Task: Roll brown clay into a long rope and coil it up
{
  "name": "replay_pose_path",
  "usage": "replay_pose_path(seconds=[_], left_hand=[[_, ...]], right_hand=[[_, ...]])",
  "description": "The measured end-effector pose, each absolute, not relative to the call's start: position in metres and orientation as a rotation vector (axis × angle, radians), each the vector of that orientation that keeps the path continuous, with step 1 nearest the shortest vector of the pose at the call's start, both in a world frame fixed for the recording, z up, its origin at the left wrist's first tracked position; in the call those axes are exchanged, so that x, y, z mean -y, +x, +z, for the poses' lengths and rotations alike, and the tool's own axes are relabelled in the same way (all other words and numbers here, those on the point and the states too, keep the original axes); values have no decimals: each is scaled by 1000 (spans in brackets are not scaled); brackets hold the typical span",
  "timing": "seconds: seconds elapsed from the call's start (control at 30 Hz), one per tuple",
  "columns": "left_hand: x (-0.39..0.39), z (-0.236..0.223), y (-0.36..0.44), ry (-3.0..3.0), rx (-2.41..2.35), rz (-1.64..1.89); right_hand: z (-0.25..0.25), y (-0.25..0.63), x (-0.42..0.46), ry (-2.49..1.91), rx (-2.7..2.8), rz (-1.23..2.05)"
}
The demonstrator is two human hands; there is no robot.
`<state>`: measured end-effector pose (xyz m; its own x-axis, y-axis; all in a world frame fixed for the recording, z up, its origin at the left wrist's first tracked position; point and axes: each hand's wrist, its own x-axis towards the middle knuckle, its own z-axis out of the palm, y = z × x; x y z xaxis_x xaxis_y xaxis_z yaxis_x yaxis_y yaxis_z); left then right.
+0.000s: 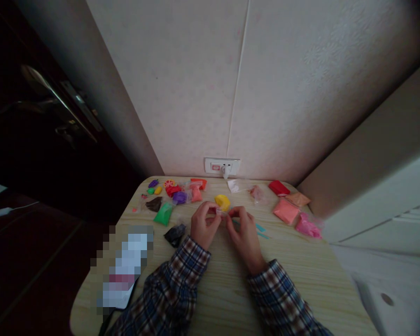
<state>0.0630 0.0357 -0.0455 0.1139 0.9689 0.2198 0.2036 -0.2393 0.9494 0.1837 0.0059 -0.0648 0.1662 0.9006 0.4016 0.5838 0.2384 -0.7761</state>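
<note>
A small clear plastic packet with yellow filling (222, 202) is pinched at its edge by the nearly closed left hand (203, 227) and right hand (244, 235), over the pale wood-grain bench (227, 298); a black-filled plastic packet (175, 235) is seen near the left hand.

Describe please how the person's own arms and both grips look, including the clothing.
The left sleeve and right sleeve match: long, plaid, in blue, white, brown and dark tones. The left grip and right grip are bare human hands, without gloves.
</note>
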Motion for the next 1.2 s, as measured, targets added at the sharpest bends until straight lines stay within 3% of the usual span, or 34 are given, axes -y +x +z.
replay_pose_path(seconds=[0.83,1.03,1.2], left_hand=[[-37,-48,57,1936,-1298,1289],[-39,-45,55,2037,-1282,1213],[-42,-50,56,1712,-1233,1223]], right_hand=[[-54,179,-1,-1288,1345,412],[-55,182,0,-1273,1252,634],[-55,185,-2,-1238,1208,761]])
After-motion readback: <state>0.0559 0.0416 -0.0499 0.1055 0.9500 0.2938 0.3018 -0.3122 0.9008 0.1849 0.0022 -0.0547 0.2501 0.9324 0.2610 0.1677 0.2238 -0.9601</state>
